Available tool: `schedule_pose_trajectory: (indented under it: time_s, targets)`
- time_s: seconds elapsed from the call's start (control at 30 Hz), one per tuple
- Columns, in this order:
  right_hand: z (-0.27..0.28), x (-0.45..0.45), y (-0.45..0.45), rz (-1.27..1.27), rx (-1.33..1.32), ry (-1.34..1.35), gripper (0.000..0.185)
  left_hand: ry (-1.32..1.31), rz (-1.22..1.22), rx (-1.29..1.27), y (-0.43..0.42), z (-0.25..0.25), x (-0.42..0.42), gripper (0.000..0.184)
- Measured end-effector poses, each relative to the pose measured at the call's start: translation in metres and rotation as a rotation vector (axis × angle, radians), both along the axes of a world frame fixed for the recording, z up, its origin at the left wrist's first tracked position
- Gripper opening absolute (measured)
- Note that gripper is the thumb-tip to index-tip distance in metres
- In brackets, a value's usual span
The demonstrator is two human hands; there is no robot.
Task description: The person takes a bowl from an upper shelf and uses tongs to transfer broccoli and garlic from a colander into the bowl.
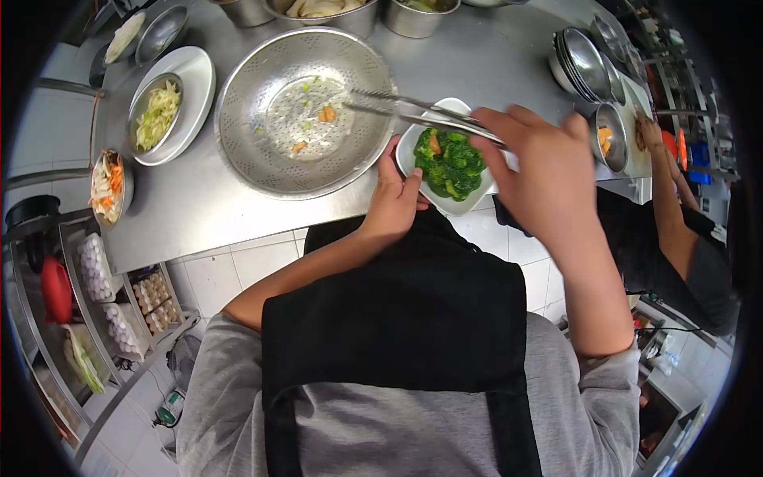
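Note:
My left hand (391, 193) grips the left edge of a white square dish (458, 205) filled with green broccoli (453, 165) and a bit of orange. Closed around metal tongs (445, 119), my right hand (540, 163) is above the dish's right side, slightly blurred. The tong tips reach left over a large perforated metal colander (262, 171), with no food visible between them. A few orange pieces (327, 114) and small green bits lie on the colander's bottom.
At left, a bowl of shredded cabbage (157, 118) sits on a white plate (205, 83), near a bowl of mixed vegetables (107, 187). Metal containers (421, 20) line the back. Stacked bowls (579, 67) stand at right, where another person's arm (671, 199) reaches over the counter.

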State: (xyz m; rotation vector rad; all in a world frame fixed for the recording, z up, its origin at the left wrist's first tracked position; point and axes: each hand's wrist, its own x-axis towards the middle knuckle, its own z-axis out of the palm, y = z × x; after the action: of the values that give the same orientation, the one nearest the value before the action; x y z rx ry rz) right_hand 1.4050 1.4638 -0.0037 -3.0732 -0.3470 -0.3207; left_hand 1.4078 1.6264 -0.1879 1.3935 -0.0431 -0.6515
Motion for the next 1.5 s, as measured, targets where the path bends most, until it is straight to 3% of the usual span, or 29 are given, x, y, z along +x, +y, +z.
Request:
schedule_pose_trajectory:
  time_s: [0.07,0.2,0.33,0.43,0.5,0.6,0.7,0.93,1.0,1.07,1.17,1.27,1.33,1.43,1.5]
  targets:
    - [-0.018,0.019,0.025,0.036,-0.095,0.046,0.012,-0.084,0.104,-0.020,0.000,-0.006,-0.002,0.059]
    - [-0.027,0.042,0.057,0.075,-0.334,0.167,0.005,-0.010,0.054,-0.037,0.010,-0.005,-0.001,0.058]
    - [-0.023,0.050,0.068,0.079,-0.390,0.230,0.004,0.033,0.017,-0.005,0.018,-0.008,0.004,0.057]
    - [-0.020,0.049,0.062,0.092,-0.382,0.186,0.006,-0.096,0.001,0.131,0.021,-0.007,0.008,0.054]
    - [-0.010,0.040,0.042,0.106,-0.255,-0.010,0.006,-0.041,-0.071,0.143,0.024,-0.014,0.015,0.052]
    - [0.035,0.005,0.003,-0.037,-0.104,-0.096,0.013,0.002,-0.065,-0.004,0.024,-0.012,0.018,0.053]
    - [0.060,-0.052,-0.030,-0.340,0.015,-0.008,0.019,-0.092,-0.105,-0.063,0.023,-0.005,0.018,0.055]
    - [0.003,-0.149,-0.037,-0.817,0.301,0.119,0.022,0.077,-0.107,-0.041,0.023,0.010,0.010,0.071]
    - [-0.013,-0.164,-0.036,-0.843,0.361,0.097,0.024,0.167,-0.291,0.008,0.024,0.012,0.012,0.071]
    - [-0.017,-0.172,-0.033,-0.885,0.397,0.120,0.024,0.235,-0.217,0.022,0.024,0.015,0.018,0.063]
    - [-0.023,-0.182,-0.025,-0.951,0.492,0.190,0.025,-0.039,-0.246,0.244,0.020,0.007,0.036,0.050]
    - [-0.023,-0.180,-0.016,-1.019,0.588,0.273,0.025,0.040,-0.356,0.284,0.020,0.006,0.045,0.049]
    - [-0.023,-0.179,-0.014,-1.036,0.583,0.302,0.025,0.027,-0.391,0.287,0.019,0.011,0.035,0.050]
    - [-0.024,-0.178,-0.015,-1.002,0.529,0.247,0.023,0.306,-0.387,0.094,0.012,0.006,0.012,0.065]
    - [-0.024,-0.175,-0.017,-0.965,0.470,0.229,0.022,0.305,-0.405,0.115,0.005,0.015,0.007,0.065]
